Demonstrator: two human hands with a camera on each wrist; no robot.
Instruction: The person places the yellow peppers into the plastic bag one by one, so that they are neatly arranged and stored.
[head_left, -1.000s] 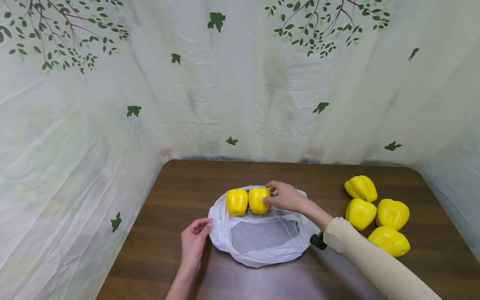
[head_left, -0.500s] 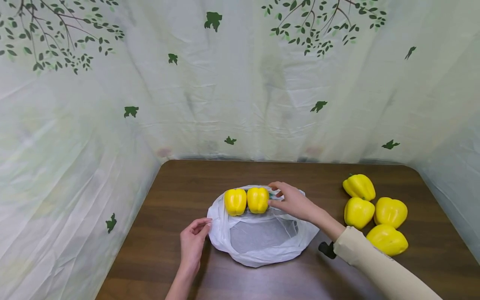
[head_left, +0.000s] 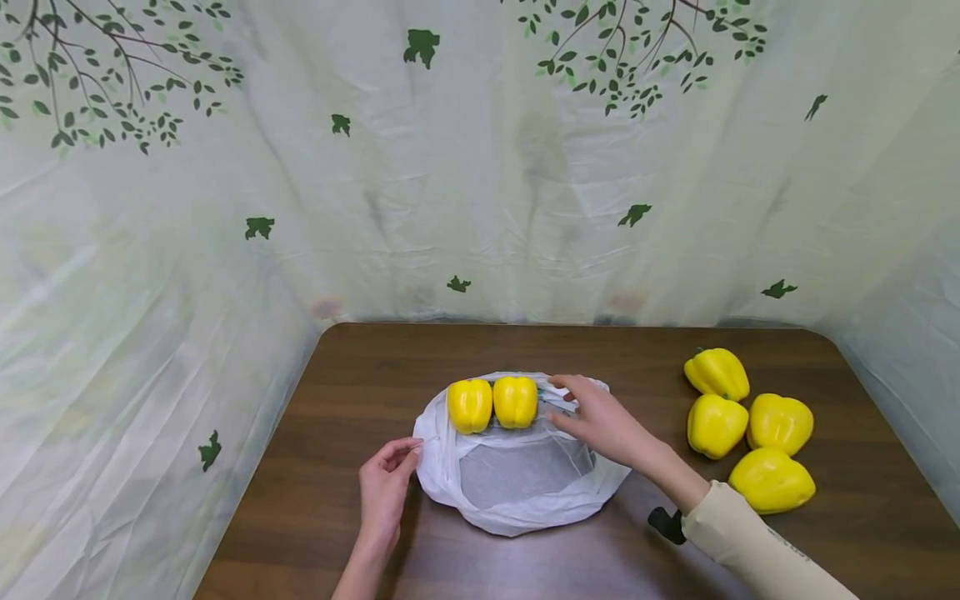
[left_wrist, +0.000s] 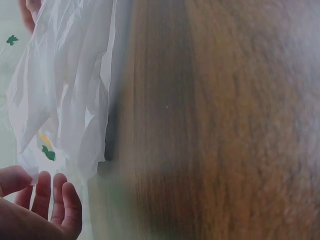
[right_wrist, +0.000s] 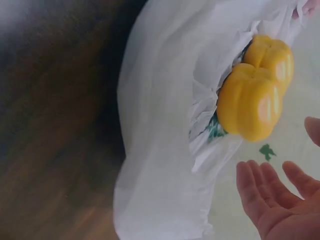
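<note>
A white plastic bag (head_left: 517, 518) stands on the table with its mouth spread wide. Two yellow bell peppers sit side by side at its far part, a left bell pepper (head_left: 470, 406) and a right bell pepper (head_left: 515, 402). At the bag's left edge, my left hand (head_left: 384, 492) pinches the plastic between thumb and fingers; the left wrist view shows the thumb (left_wrist: 16, 180) on the white film. My right hand (head_left: 603, 421) hovers over the bag's right side, fingers spread and holding nothing, a little right of the right pepper.
Several more yellow bell peppers (head_left: 780, 425) lie grouped on the brown wooden table (head_left: 390, 350) at the right. Behind the table hangs a pale curtain (head_left: 450, 183) printed with leaves. A black device (head_left: 666, 525) hangs from my right wrist.
My right hand has let go of the right bell pepper and drawn back to the right. The left hand keeps its hold on the bag's edge, and both peppers stay in place.
</note>
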